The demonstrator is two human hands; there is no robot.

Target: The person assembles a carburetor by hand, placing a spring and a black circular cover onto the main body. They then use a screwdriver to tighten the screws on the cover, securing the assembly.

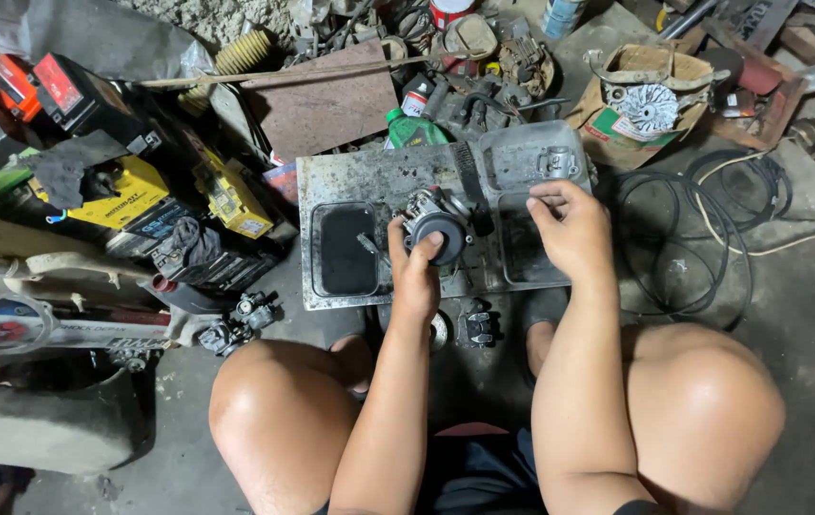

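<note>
knees at 5 and 7 o'clock, bare floor between | left hand fingers curled round a grey carburetor held over the metal tray at centre | right hand at 2 o'clock of it; fingers pinched narrow, held thing too small to tell | cable coil at 3 o'clock; yellow batteries at 9 o'clock

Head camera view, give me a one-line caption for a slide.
Crouched over a grimy metal tray, the left hand holds a small engine part while the right hand hovers beside it.
</note>
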